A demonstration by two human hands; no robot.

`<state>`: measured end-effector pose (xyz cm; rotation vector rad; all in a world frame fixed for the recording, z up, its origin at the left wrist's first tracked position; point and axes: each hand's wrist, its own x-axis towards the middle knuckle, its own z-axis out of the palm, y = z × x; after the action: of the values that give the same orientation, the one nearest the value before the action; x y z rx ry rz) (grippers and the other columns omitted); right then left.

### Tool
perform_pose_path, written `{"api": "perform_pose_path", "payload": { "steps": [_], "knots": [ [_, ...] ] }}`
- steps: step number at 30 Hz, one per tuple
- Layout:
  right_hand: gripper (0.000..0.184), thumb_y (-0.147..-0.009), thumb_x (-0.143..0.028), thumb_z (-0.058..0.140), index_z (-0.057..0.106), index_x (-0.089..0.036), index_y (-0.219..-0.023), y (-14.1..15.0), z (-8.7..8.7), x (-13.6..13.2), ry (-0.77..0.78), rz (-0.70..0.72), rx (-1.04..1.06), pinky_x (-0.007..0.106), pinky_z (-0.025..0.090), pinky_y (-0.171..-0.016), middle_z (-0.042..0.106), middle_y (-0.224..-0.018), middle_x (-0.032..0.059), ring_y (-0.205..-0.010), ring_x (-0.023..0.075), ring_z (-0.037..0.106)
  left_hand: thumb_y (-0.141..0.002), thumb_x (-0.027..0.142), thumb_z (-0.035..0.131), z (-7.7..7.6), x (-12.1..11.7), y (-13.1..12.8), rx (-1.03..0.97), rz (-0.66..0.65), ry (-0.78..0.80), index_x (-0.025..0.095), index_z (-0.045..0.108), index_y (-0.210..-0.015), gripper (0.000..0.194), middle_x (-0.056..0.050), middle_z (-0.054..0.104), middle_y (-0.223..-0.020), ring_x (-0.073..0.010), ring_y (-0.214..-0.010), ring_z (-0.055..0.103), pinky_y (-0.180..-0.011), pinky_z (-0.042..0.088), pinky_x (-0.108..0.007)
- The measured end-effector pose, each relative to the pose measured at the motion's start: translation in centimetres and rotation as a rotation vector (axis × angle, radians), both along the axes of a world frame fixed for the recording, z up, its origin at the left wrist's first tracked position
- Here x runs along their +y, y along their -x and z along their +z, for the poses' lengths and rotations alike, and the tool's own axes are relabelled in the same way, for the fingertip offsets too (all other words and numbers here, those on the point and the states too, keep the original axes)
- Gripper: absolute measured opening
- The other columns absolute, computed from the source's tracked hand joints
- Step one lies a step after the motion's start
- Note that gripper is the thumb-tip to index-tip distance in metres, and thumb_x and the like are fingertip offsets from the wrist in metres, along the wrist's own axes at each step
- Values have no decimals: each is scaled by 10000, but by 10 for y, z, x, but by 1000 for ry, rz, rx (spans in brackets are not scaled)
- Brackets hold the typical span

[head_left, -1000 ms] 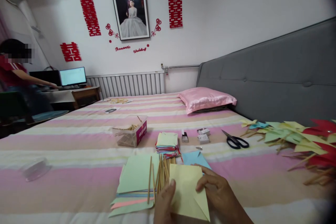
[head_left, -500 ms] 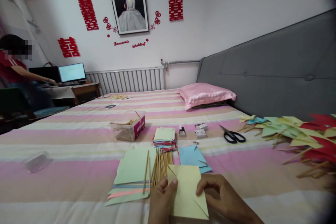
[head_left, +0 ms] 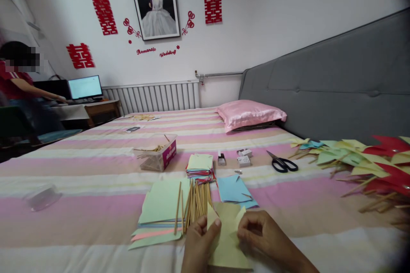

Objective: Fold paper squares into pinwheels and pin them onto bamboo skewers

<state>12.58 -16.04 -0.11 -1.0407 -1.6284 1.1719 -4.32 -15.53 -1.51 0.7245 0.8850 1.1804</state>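
Between my hands is a pale yellow paper square [head_left: 228, 239] with slits cut in from its corners. My left hand [head_left: 201, 243] is closed on its left edge, thumb on top. My right hand [head_left: 261, 234] pinches the paper at its right side, where a corner flap stands raised. Just beyond lie a blue cut paper [head_left: 235, 188] and a row of thin wooden sticks [head_left: 199, 200]. Left of the sticks is a stack of larger coloured sheets [head_left: 163, 202], green on top. A pile of small paper squares [head_left: 200, 164] sits behind the sticks.
A clear plastic box of sticks [head_left: 156, 155] stands at centre left, its lid-like plastic piece [head_left: 43, 198] farther left. Small boxes [head_left: 244, 161] and black-handled scissors [head_left: 283, 164] lie right of centre. Paper pinwheels [head_left: 361, 158] heap at right. A person [head_left: 22, 89] is at a desk.
The yellow paper, flat before, now has corner flaps lifted at both upper sides. My right fingers have closed in on its right edge. The view has shifted slightly.
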Motion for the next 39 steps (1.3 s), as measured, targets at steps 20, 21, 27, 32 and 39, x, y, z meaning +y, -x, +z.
{"api": "perform_pose_path", "payload": {
  "steps": [20, 21, 27, 32, 39],
  "knots": [
    [146, -686, -237, 588, 470, -197, -609, 15, -2, -2, -3, -167, 28, 207, 417, -439, 508, -520, -46, -464, 104, 513, -532, 329, 791, -3, -1, 0, 12, -54, -15, 101, 708, -840, 393, -142, 735, -705, -233, -592, 670, -584, 476, -311],
    [149, -684, -234, 589, 468, -198, -605, 15, -2, -2, 1, -175, 23, 206, 413, -433, 507, -518, -45, -462, 105, 514, -522, 334, 794, -4, -1, 0, 26, -53, -26, 96, 709, -840, 406, -145, 734, -704, -237, -598, 669, -584, 475, -312],
    [132, -664, -211, 581, 472, -197, -591, 17, -3, -2, -53, -213, -27, 205, 400, -450, 509, -519, -44, -475, 106, 510, -471, 330, 811, -11, 1, -1, 125, 0, -54, 90, 712, -808, 426, -147, 734, -717, -252, -641, 661, -593, 480, -320],
    [111, -667, -216, 563, 486, -189, -591, 17, -7, -1, -88, -241, -120, 212, 379, -443, 523, -538, -28, -479, 112, 492, -450, 320, 808, -14, 2, -1, 212, 49, -75, 83, 700, -775, 417, -157, 737, -741, -270, -653, 659, -547, 473, -310],
    [94, -692, -242, 576, 515, -184, -650, 18, -7, -1, -137, -261, -131, 235, 407, -484, 542, -555, -18, -523, 139, 531, -421, 262, 816, -7, -1, -6, 155, 98, -47, 70, 695, -776, 421, -159, 737, -703, -263, -599, 663, -514, 472, -300]
  ]
}}
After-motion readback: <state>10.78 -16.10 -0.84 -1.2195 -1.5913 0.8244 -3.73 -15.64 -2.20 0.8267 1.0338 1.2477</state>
